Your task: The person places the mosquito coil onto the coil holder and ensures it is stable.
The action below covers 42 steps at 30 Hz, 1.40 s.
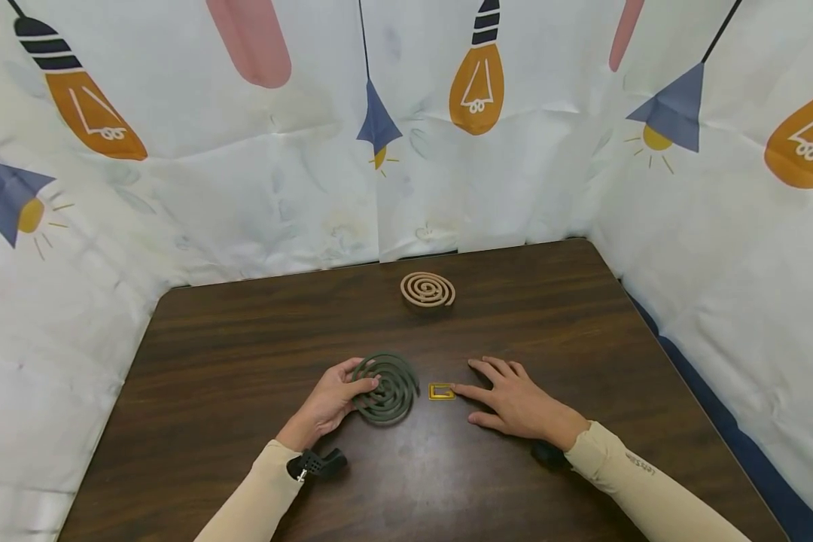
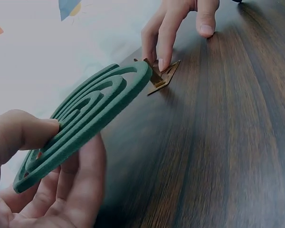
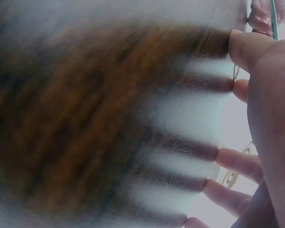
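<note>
A dark green spiral mosquito coil (image 1: 388,388) is pinched at its left side by my left hand (image 1: 328,403), thumb on the upper face. In the left wrist view the coil (image 2: 104,116) is tilted and raised off the table, with the fingers beneath. Just right of it lies a small gold metal coil stand (image 2: 167,80) with an upturned tab. My right hand (image 1: 518,403) rests on the table with fingers spread, its index fingertip touching the stand's right edge. The right wrist view shows those fingertips on the shiny wood; the stand is not clear there.
A tan spiral coil (image 1: 427,289) sits towards the back of the dark brown wooden table (image 1: 244,346). White curtains (image 1: 278,188) printed with lamps and bulbs hang behind and along the sides. Each wrist carries a black strapped device (image 1: 317,462).
</note>
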Available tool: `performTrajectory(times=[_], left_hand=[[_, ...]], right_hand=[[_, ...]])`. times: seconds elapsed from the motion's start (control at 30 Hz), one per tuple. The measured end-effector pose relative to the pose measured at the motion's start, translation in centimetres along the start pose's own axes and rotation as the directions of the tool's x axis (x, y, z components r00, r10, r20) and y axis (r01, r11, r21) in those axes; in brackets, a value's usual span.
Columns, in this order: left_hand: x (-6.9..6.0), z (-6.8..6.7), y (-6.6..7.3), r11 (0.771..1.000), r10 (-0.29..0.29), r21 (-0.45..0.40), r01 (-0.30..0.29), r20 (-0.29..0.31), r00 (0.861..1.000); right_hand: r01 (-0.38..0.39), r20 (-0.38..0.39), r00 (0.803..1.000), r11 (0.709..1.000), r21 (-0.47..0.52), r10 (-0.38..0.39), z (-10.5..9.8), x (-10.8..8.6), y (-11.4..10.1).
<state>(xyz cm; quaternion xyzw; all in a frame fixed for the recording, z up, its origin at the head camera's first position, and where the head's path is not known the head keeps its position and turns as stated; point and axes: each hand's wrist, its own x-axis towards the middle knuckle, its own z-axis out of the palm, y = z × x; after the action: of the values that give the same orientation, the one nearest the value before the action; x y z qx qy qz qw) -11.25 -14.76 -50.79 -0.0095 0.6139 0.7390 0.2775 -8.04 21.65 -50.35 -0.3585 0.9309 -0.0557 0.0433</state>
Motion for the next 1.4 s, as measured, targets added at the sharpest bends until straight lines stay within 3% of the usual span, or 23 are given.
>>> performTrajectory(times=[0.27, 0.67, 1.07, 1.4], left_hand=[[0.8, 0.6, -0.1, 0.999, -0.001, 0.034, 0.001, -0.007, 1.0], [1.3, 1.7, 0.3, 1.0, 0.011, -0.014, -0.011, 0.019, 1.0], [1.3, 1.9, 0.3, 0.998, 0.006, 0.068, -0.01, 0.06, 0.998], [2.2, 2.6, 0.4, 0.998, 0.0, 0.067, -0.006, 0.082, 0.997]], right_hand=[[-0.001, -0.004, 1.0, 1.0, -0.003, 0.001, 0.0, -0.1, 0.0], [0.015, -0.028, 0.999, 1.0, -0.014, -0.015, 0.2, -0.1, 0.2], [0.019, 0.0, 1.0, 1.0, 0.004, -0.019, 0.2, 0.4, 0.0], [-0.003, 0.005, 1.0, 1.0, 0.007, 0.003, 0.1, 0.0, 0.2]])
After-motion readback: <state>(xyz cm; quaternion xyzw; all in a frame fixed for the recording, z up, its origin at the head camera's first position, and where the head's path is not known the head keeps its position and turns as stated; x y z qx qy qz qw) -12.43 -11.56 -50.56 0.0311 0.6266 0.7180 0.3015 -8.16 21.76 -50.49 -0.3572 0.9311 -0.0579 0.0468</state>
